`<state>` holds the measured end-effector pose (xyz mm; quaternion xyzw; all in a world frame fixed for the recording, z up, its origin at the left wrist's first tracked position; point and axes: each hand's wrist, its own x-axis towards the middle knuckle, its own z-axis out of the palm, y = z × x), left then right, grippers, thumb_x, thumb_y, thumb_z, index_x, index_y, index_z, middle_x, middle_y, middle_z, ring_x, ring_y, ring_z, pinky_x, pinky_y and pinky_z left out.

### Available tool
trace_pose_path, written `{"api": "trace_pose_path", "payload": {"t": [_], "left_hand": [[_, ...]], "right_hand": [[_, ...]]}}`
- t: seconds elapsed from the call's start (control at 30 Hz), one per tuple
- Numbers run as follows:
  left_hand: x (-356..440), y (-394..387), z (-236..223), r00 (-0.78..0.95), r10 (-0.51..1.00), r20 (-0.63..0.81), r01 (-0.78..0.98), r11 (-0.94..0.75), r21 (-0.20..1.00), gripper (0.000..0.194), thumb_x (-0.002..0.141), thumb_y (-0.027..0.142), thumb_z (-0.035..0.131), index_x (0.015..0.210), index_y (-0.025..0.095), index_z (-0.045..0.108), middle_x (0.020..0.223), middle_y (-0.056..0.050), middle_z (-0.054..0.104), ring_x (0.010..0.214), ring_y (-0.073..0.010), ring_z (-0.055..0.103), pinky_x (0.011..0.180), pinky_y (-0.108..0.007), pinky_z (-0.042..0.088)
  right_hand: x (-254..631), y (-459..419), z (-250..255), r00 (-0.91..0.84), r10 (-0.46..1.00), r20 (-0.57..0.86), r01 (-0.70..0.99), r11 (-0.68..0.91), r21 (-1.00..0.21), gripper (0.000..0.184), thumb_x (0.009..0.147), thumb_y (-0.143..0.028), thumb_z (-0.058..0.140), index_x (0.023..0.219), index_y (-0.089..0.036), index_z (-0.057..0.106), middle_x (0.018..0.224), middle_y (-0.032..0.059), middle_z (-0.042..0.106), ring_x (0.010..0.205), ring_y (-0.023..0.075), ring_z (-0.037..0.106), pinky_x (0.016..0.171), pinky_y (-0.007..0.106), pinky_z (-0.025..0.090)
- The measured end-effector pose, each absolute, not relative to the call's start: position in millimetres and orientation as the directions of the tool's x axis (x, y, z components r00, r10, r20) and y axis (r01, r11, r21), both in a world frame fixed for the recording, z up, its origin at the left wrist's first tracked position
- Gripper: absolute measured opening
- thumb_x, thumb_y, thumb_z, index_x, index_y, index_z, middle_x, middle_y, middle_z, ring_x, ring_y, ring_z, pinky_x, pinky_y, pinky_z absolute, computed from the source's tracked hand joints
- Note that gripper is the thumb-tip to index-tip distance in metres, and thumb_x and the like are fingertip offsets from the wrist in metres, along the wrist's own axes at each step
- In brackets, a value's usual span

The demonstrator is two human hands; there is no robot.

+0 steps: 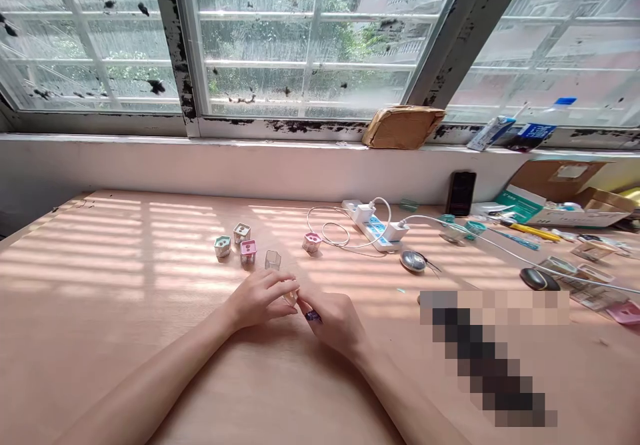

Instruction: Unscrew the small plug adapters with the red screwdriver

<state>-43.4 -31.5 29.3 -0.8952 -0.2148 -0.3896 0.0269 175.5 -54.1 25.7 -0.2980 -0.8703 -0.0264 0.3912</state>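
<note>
Just above the table, my left hand [260, 296] is closed around a small cream-coloured piece [291, 297], mostly hidden by the fingers. The fingertips of my right hand [334, 319] pinch at the same piece from the other side. A dark purple band [313, 315] sits around a finger of that hand. Right behind my left hand stands a clear plastic cup [273, 259]. Farther left are two-hole pencil sharpeners with clear bodies: a green-topped one [223, 246], a pale-topped one [242, 233] and a pink-topped one [248, 252]. Another pink-topped sharpener [312, 243] lies tilted beyond my right hand.
A power strip [373, 226] with plugged chargers and loose white cable lies at the back. To the right are a silver round object [414, 261], a black mouse [539, 279], a yellow cutter [535, 232], clear containers and an open box [565, 215]. A phone [461, 193] leans against the wall.
</note>
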Motion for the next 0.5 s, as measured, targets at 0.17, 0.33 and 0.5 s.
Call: {"api": "trace_pose_path", "payload": {"t": [0.17, 0.33, 0.5], "left_hand": [[-45.3, -28.5, 24.3, 0.459, 0.501, 0.734, 0.375, -0.858, 0.352, 0.033, 0.09, 0.022, 0.066, 0.122, 0.02, 0.057, 0.117, -0.012, 0.069, 0.104, -0.0217, 0.069, 0.086, -0.033, 0.058], [-54.4, -24.7, 23.4, 0.252, 0.723, 0.643, 0.393, -0.684, 0.615, 0.031, 0.09, 0.025, 0.063, 0.12, 0.021, 0.055, 0.114, -0.009, 0.069, 0.084, -0.0156, 0.068, 0.073, -0.028, 0.056], [-58.0, -26.5, 21.0, 0.258, 0.778, 0.573, 0.381, -0.627, 0.68, 0.027, 0.094, 0.032, 0.056, 0.118, 0.021, 0.052, 0.108, -0.007, 0.068, 0.077, -0.0147, 0.065, 0.072, -0.029, 0.055]], "right_hand": [[178.6, -51.7, 25.1, -0.471, 0.499, 0.727, 0.561, 0.806, -0.19, 0.027, 0.098, -0.009, 0.046, 0.117, -0.013, 0.065, 0.066, -0.0007, 0.066, 0.048, 0.0098, 0.051, 0.049, 0.023, 0.032], [191.6, -49.7, 31.4, -0.376, 0.481, 0.792, 0.591, 0.783, -0.195, 0.028, 0.1, -0.011, 0.046, 0.122, -0.013, 0.063, 0.058, -0.0033, 0.056, 0.045, 0.0104, 0.047, 0.049, 0.023, 0.034], [202.1, -51.0, 46.9, -0.281, 0.493, 0.824, 0.589, 0.766, -0.257, 0.022, 0.1, -0.018, 0.046, 0.11, -0.014, 0.065, 0.072, 0.0047, 0.062, 0.063, 0.0165, 0.058, 0.059, 0.027, 0.042]]}}
